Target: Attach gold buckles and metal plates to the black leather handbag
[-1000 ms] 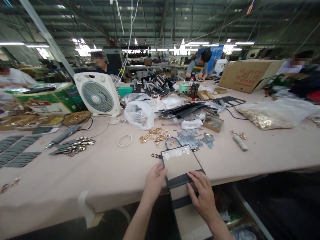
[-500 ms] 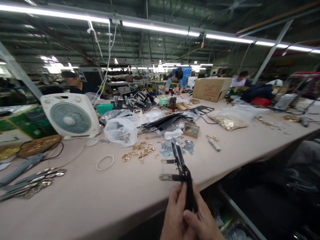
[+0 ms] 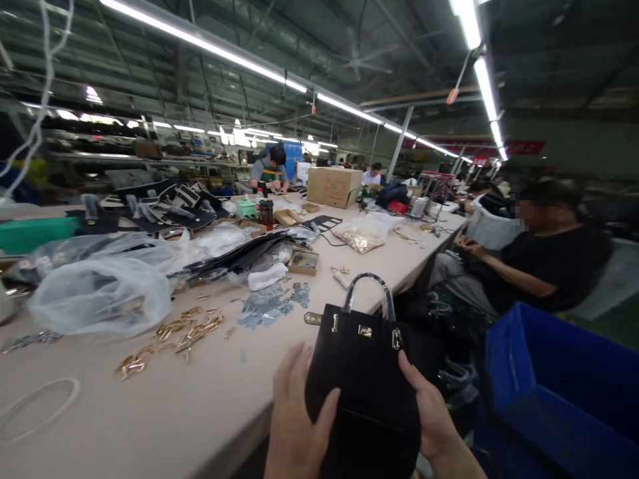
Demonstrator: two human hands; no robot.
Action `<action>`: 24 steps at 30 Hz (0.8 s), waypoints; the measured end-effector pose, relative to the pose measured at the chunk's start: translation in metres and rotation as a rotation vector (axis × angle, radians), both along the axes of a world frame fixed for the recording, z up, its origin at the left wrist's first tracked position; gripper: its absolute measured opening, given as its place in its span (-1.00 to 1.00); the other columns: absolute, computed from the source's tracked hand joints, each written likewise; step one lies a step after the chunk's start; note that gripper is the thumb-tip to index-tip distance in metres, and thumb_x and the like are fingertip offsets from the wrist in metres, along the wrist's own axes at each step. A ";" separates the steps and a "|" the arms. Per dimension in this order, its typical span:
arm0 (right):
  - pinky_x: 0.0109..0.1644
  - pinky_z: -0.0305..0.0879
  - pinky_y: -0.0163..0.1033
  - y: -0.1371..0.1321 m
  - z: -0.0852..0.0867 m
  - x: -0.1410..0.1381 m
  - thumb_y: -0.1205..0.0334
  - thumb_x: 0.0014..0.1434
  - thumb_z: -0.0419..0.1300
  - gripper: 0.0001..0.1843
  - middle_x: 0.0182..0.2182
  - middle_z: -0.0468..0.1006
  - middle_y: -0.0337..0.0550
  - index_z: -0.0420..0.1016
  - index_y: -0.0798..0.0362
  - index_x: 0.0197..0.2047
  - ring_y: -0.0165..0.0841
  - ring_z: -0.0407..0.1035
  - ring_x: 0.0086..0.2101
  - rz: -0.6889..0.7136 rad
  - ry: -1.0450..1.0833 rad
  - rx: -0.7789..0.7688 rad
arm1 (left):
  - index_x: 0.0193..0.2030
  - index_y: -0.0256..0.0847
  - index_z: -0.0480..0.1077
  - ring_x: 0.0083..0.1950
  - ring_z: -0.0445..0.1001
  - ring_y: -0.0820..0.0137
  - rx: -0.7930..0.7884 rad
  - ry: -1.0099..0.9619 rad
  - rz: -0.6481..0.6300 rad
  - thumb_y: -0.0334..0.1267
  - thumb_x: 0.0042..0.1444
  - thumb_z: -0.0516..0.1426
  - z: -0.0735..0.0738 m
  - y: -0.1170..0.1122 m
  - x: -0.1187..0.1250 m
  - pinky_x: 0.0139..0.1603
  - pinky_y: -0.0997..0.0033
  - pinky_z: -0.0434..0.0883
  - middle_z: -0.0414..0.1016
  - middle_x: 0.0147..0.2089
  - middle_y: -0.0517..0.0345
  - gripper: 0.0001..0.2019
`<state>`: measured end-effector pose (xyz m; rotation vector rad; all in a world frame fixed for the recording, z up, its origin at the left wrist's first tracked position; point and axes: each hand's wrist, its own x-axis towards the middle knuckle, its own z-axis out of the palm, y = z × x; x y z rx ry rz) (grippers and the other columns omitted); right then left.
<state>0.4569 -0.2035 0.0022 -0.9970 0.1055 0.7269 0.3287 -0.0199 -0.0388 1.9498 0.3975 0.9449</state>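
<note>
I hold a small black handbag (image 3: 364, 379) upright in front of me, just off the near edge of the long table (image 3: 150, 412). It has a curved top handle wrapped in clear film and gold metal fittings along its top. My left hand (image 3: 297, 416) grips its left side with the thumb across the front. My right hand (image 3: 432, 412) clasps its right side, thumb on the front. Gold clasps (image 3: 172, 336) and grey metal plates (image 3: 272, 303) lie scattered on the table just beyond the bag.
Clear plastic bags (image 3: 100, 293), black bag panels (image 3: 234, 256), a small box (image 3: 303, 261) and a white ring (image 3: 34, 409) lie on the table. A cardboard box (image 3: 333, 186) stands farther along. A seated person in black (image 3: 539, 259) works at right. A blue bin (image 3: 564, 379) sits at lower right.
The bag has turned from edge-on to face me, and both hands now hold its sides. My view has swung right, losing the white fan and bringing in the seated person and blue bin.
</note>
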 end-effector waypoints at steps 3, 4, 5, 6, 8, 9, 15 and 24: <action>0.16 0.51 0.27 -0.025 0.004 -0.006 -0.26 0.24 0.28 -0.36 0.01 0.70 0.18 0.66 0.12 0.10 0.13 0.57 0.09 0.026 0.010 0.046 | 0.55 -0.04 0.13 0.44 0.37 -0.02 -0.293 0.119 -0.293 0.00 0.26 0.27 0.023 0.004 0.007 0.45 -0.12 0.34 0.29 0.50 -0.11 -0.23; 0.16 0.50 0.27 -0.033 0.005 -0.009 -0.28 0.25 0.26 -0.35 0.01 0.70 0.19 0.67 0.13 0.09 0.13 0.57 0.10 0.029 -0.002 0.052 | 0.52 -0.05 0.20 0.41 0.40 0.01 -0.341 0.160 -0.445 0.03 0.30 0.23 0.029 0.003 0.010 0.45 -0.05 0.35 0.36 0.46 -0.08 -0.30; 0.17 0.49 0.27 -0.040 0.005 -0.012 -0.29 0.26 0.25 -0.34 0.00 0.70 0.20 0.67 0.14 0.08 0.13 0.56 0.10 0.026 -0.016 0.058 | 0.47 -0.05 0.29 0.40 0.42 0.03 -0.369 0.185 -0.575 0.05 0.33 0.20 0.034 0.000 0.014 0.46 0.01 0.34 0.42 0.41 -0.04 -0.38; 0.19 0.48 0.27 -0.048 0.006 -0.015 -0.29 0.26 0.25 -0.34 0.00 0.70 0.21 0.67 0.15 0.07 0.13 0.56 0.11 0.013 -0.032 0.065 | 0.42 -0.06 0.37 0.39 0.42 0.04 -0.387 0.193 -0.660 0.07 0.35 0.17 0.038 -0.004 0.017 0.46 0.06 0.33 0.47 0.38 -0.01 -0.43; 0.22 0.45 0.26 -0.065 0.007 -0.023 -0.25 0.26 0.28 -0.38 0.00 0.70 0.19 0.66 0.14 0.08 0.11 0.56 0.11 -0.052 -0.079 0.089 | 0.35 -0.10 0.46 0.36 0.45 0.03 -0.418 0.179 -0.709 0.10 0.35 0.15 0.041 -0.018 0.024 0.43 0.11 0.37 0.52 0.33 0.01 -0.47; 0.24 0.44 0.25 -0.073 0.008 -0.028 -0.20 0.25 0.33 -0.41 0.01 0.70 0.17 0.65 0.12 0.10 0.10 0.56 0.10 -0.097 -0.118 0.106 | 0.33 -0.12 0.47 0.33 0.48 0.02 -0.442 0.173 -0.702 0.11 0.35 0.15 0.041 -0.026 0.026 0.40 0.11 0.40 0.54 0.31 0.00 -0.46; 0.26 0.44 0.20 -0.120 0.011 -0.070 0.13 0.00 0.60 -0.44 -0.01 0.72 -0.04 0.61 -0.01 0.07 -0.02 0.62 -0.01 -0.337 -0.362 0.002 | 0.33 -0.22 0.44 0.28 0.53 0.06 -0.494 0.227 -0.753 0.18 0.32 0.14 0.039 -0.071 0.029 0.32 0.15 0.47 0.59 0.23 -0.04 -0.38; 0.21 0.49 0.11 -0.222 0.023 -0.134 0.03 0.06 0.57 -0.44 0.00 0.72 -0.14 0.58 -0.08 0.10 -0.10 0.62 -0.05 -0.812 -0.506 -0.198 | 0.32 -0.41 0.34 0.41 0.34 -0.13 0.608 0.347 -0.449 0.18 0.21 0.05 -0.037 0.005 0.082 0.48 -0.12 0.22 0.41 0.35 -0.34 -0.25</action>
